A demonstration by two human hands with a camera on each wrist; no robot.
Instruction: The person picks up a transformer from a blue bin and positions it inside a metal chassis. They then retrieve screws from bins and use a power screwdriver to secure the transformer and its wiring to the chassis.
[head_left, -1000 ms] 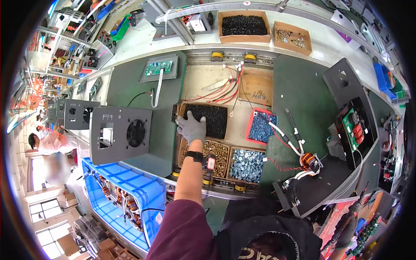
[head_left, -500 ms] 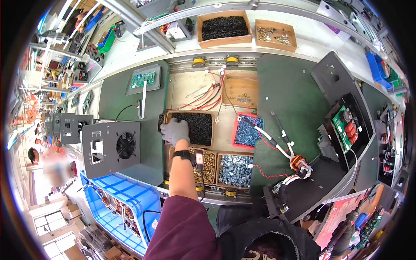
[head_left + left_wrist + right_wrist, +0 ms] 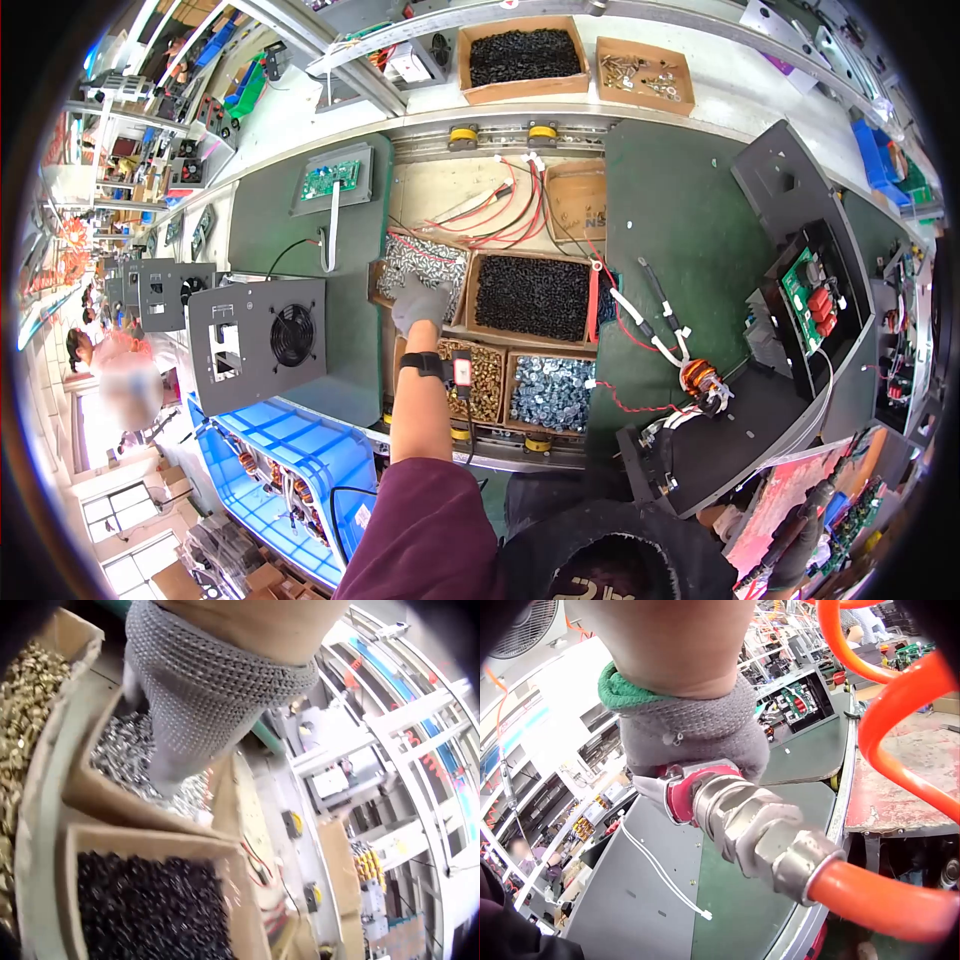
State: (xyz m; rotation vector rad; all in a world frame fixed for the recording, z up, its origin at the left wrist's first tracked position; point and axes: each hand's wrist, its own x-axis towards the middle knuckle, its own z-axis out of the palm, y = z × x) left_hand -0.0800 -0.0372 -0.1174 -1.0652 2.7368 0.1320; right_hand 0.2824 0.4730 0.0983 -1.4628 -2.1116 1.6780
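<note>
My left hand (image 3: 420,304), in a grey glove, reaches into a cardboard box of silver screws (image 3: 428,262). Its fingertips are down at the screws and partly hidden, so I cannot tell whether they pinch any. Right of that box sits a box of black screws (image 3: 532,296), its right side overlapping a red tray (image 3: 593,290) of bluish screws. Brass-coloured fasteners (image 3: 26,712) fill the box nearer me. Low at the right, my gloved right hand (image 3: 792,562) grips an air screwdriver (image 3: 812,515). An orange air hose (image 3: 885,900) runs from its metal coupling (image 3: 754,825).
A box of silvery flanged fasteners (image 3: 550,390) stands by the brass ones. Grey housing with fan (image 3: 255,345) is at left, above a blue crate (image 3: 280,430). An open black housing (image 3: 800,310) with a circuit board stands right; a copper coil (image 3: 705,380) with cables lies beside it.
The black-screw box has shifted right, partly over the red tray, uncovering the silver screws. My left hand has moved from the black box's left edge into the silver screws.
</note>
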